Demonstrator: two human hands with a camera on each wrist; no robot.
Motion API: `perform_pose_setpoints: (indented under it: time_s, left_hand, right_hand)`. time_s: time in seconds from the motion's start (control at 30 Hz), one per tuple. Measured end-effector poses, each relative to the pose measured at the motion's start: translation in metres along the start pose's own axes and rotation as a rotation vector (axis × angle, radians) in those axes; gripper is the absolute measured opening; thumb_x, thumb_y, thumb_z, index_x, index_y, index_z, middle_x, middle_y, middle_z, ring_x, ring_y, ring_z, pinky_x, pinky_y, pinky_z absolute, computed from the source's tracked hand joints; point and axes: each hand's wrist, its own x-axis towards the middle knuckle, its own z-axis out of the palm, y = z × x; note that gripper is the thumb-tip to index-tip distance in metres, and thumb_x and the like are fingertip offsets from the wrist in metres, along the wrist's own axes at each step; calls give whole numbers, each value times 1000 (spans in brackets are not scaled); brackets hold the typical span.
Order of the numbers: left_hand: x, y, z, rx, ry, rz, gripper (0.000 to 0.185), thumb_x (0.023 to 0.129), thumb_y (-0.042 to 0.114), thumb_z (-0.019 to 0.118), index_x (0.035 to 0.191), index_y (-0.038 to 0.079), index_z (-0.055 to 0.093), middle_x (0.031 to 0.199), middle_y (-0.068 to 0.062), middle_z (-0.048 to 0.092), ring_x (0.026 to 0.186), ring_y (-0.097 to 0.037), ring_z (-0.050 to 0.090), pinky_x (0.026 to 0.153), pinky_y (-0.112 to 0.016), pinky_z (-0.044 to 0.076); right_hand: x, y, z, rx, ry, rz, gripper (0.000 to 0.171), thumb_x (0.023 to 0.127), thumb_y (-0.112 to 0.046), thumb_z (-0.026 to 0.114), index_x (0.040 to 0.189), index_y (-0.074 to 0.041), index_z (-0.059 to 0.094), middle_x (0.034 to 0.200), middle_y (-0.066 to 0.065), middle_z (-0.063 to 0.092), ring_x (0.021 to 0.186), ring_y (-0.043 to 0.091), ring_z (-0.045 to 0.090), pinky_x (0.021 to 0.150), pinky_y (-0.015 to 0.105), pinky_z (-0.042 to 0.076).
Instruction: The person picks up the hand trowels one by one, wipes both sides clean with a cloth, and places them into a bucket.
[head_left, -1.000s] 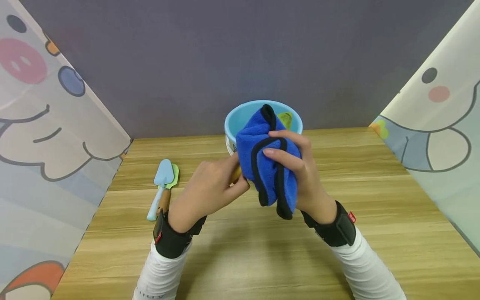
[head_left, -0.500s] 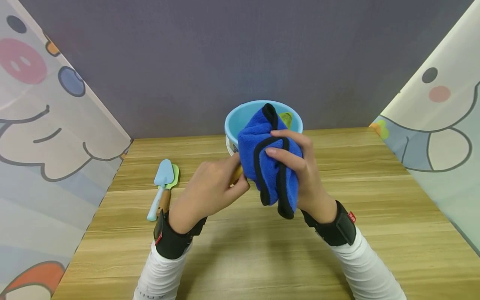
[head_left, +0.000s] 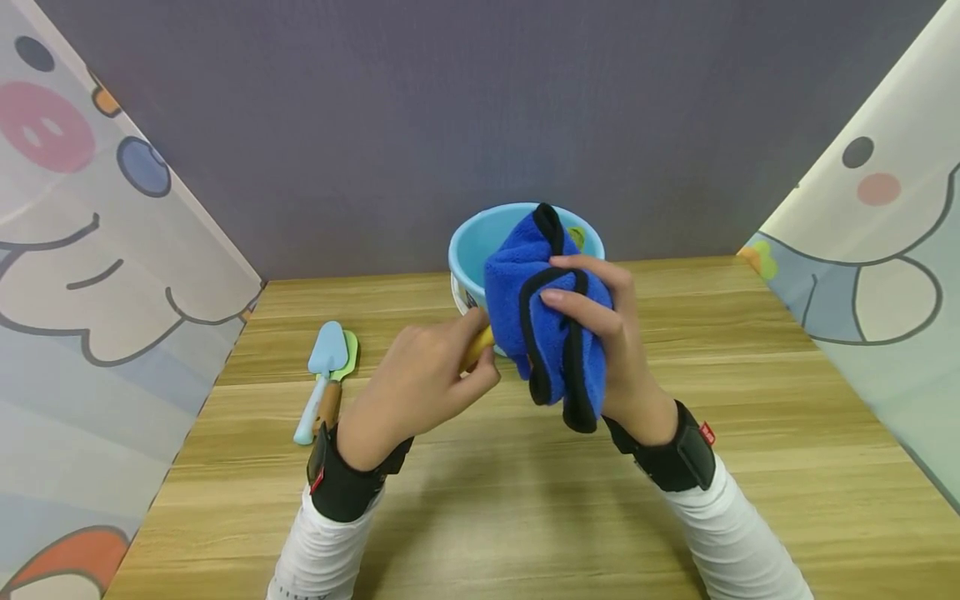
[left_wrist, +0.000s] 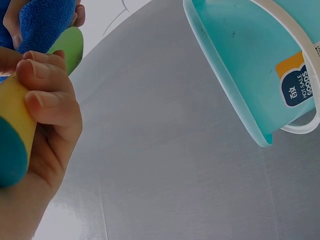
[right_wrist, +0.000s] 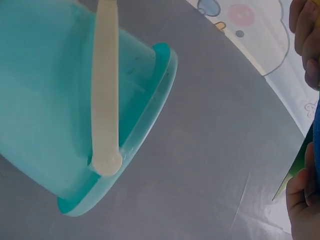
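My left hand [head_left: 423, 375] grips the yellow handle [left_wrist: 17, 120] of a toy trowel, which has a blue-green butt end. Part of its green blade [left_wrist: 70, 47] shows beyond the fingers in the left wrist view, beside a blue cloth [head_left: 513, 304] with black edging. My right hand [head_left: 622, 333] holds this bunched cloth around the trowel, fingers curled over the front. In the head view the cloth hides most of the blade; a green patch shows past its upper right side. Both hands are raised in front of the light blue bucket [head_left: 476, 246].
On the table [head_left: 750, 417] at the left lie a light blue trowel [head_left: 327, 350] and a green one with a brown handle [head_left: 327, 404], partly overlapping. The bucket stands against the grey back panel [head_left: 375, 125] and has a white handle [right_wrist: 105, 90]. Printed panels flank both sides.
My right hand and the cloth have shifted slightly to the right, and more of the yellow handle shows. My left hand stays nearly still.
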Motion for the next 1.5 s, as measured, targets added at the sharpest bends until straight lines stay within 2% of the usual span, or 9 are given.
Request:
perform_pose_setpoints:
  time_s: [0.2,0.43,0.53,0.73,0.9,0.97,1.17,1.3,1.5]
  left_hand:
    - [1,0,1,6,1,12,9,90,18,55,90,9,53,62,7,37,49,-4,33,47,-20,24]
    - [0,1,0,3,0,9,9,89,16,54,84,11,48,62,8,33,50,-3,29,48,-19,22]
    - [-1,1,0,9,4,7,10,88,16,54,82,12,47,62,9,31,50,-3,27,48,-19,21]
    - [-1,2,-2,14,4,10,10,88,16,54,82,12,47,62,9,32,50,-3,28,48,-19,22]
    - [-1,3,-3,11,3,16,10,87,16,54,82,12,47,62,9,32,51,-3,29,48,-19,22]
    - [-1,3,-2,11,5,21,10,87,16,54,82,13,47,62,9,32,51,-3,29,48,-19,22]
    - [-1,3,-2,7,15,38,8,86,15,55,83,12,47,62,9,31,51,-3,29,48,-18,22]
    - [-1,3,-2,7,22,50,8,85,14,55,83,12,48,62,8,32,51,-3,29,48,-18,22]
    - [-3,4,-2,10,34,57,8,84,13,56,82,13,48,62,9,33,52,-2,29,48,-17,23]
  right_hand:
    - [2,3,-2,-20,32,17,45,94,-46,70,125,-18,53,133,21,50,125,32,53,109,41,45]
    - [9,11,-4,-42,134,120,48,92,-61,64,126,-28,53,126,24,49,121,27,54,105,39,47]
    - [12,12,-5,-42,149,136,53,90,-64,64,124,-26,53,123,28,49,119,26,54,105,39,47]
    - [15,11,-9,-23,154,134,57,89,-63,66,123,-19,52,125,19,52,121,25,52,107,41,45]
    - [16,8,-11,-14,170,142,59,89,-64,66,123,-18,52,124,21,53,121,24,51,106,39,45]
    - [17,7,-11,-7,172,141,61,88,-64,66,123,-16,52,125,17,53,121,23,51,106,39,44]
    - [19,7,-12,-5,237,154,65,87,-69,65,118,-13,54,123,14,53,119,22,50,106,36,43]
    - [19,12,-16,-33,249,159,73,86,-66,69,118,-3,49,127,5,52,119,21,50,105,35,43]
    - [19,18,-22,-54,252,193,80,86,-67,69,117,2,45,128,10,51,120,24,48,107,36,42]
